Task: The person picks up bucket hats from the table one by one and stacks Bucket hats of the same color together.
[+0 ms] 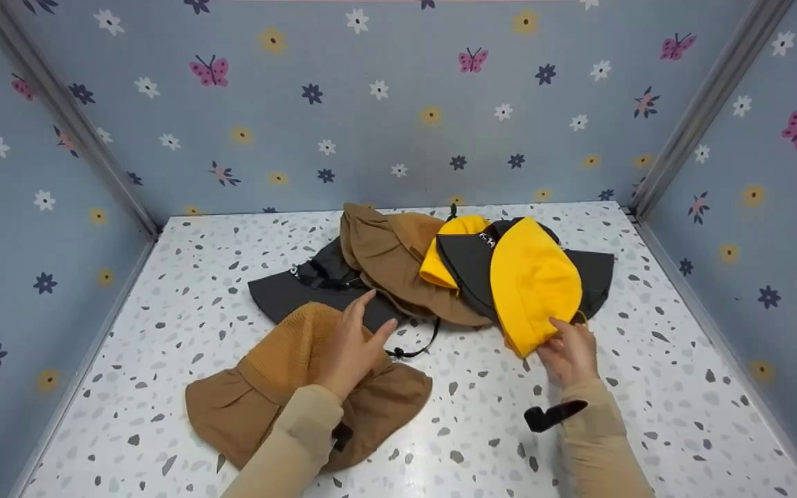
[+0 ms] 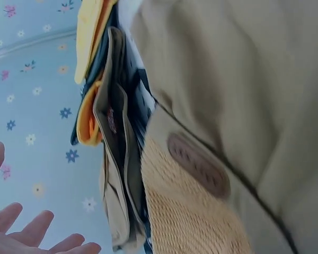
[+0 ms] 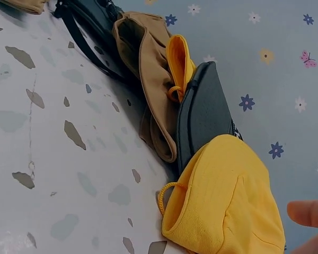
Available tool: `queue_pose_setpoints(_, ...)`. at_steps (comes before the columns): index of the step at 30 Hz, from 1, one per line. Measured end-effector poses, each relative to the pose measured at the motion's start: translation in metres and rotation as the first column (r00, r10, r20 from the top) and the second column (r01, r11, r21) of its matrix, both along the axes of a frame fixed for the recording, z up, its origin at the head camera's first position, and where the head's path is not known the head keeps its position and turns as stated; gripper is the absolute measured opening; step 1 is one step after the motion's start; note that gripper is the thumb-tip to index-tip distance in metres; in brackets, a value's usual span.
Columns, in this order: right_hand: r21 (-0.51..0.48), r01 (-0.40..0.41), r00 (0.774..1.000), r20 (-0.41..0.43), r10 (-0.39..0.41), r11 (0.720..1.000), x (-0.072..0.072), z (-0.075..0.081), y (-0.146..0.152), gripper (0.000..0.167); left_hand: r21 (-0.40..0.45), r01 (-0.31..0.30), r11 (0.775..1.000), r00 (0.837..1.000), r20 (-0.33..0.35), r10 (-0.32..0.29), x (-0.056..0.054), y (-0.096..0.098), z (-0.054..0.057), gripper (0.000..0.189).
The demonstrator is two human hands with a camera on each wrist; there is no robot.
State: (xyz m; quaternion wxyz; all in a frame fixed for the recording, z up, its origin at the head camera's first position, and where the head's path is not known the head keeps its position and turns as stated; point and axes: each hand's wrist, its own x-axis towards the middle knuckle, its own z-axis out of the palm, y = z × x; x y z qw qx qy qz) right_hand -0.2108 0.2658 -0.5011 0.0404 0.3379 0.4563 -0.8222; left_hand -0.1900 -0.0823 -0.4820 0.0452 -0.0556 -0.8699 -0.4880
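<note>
A brown bucket hat with a ribbed tan crown lies at the front left of the table. My left hand hovers over its right side, fingers spread and holding nothing. In the left wrist view the hat's leather patch shows close up. My right hand is at the lower right edge of a yellow bucket hat, its fingers loosely bent. The right wrist view has a gap between the fingertip and the yellow hat. That hat leans on a dark hat in the overlapping row.
Behind, a second brown hat, a smaller yellow hat and a black hat with a chin cord overlap. The speckled table meets a flowered back wall, with side panels at left and right.
</note>
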Motion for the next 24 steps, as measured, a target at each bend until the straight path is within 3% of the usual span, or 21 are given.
queue_pose_setpoints(7,-0.237,0.070,0.997,0.022,-0.067,0.969,-0.002,-0.010,0.003,0.052,0.112,0.045,0.993,0.998,0.035,-0.049,0.004,0.016,-0.004,0.065)
queue_pose_setpoints(12,-0.252,0.059,0.998,0.032,-0.052,0.966,-0.007,-0.018,-0.001,0.031,0.206,0.063,0.976,0.995,0.069,-0.078,0.006,0.027,-0.007,0.064)
queue_pose_setpoints(19,-0.264,-0.029,0.999,-0.021,0.024,0.964,-0.016,-0.027,-0.012,0.074,0.329,0.112,0.938,0.982,0.105,-0.154,0.007,0.040,-0.013,0.064)
queue_pose_setpoints(24,-0.300,-0.040,0.999,-0.046,0.028,0.953,-0.016,-0.030,-0.019,0.079,0.371,0.137,0.919,0.974,0.121,-0.194,0.009,0.045,-0.015,0.061)
